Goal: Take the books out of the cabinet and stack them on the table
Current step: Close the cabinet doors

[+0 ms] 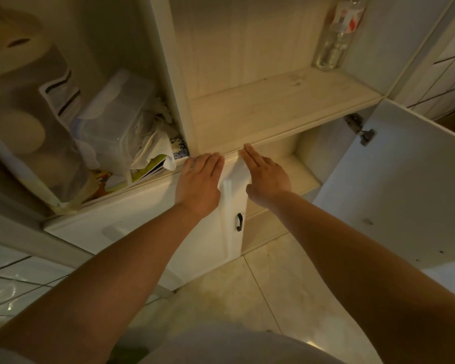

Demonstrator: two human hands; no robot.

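Observation:
A cream cabinet (pixel 273 106) fills the view. My left hand (pixel 199 179) lies flat with straight fingers against the front edge of the middle shelf, above a closed lower door (pixel 142 232) with a black handle (pixel 239 222). Just to its right, my right hand (pixel 267 174) reaches with straight fingers to the same shelf edge. Neither hand holds anything. The lower right compartment (pixel 297 174) stands open and no books show inside it. A colourful book or booklet (pixel 147 169) pokes out under clutter in the left compartment.
The right door (pixel 394 185) hangs open with its hinge visible. A clear plastic bottle (pixel 334 40) stands at the back right of the middle shelf. Plastic containers (pixel 116 122) and bags crowd the left compartment. Tiled floor (pixel 260 285) lies below.

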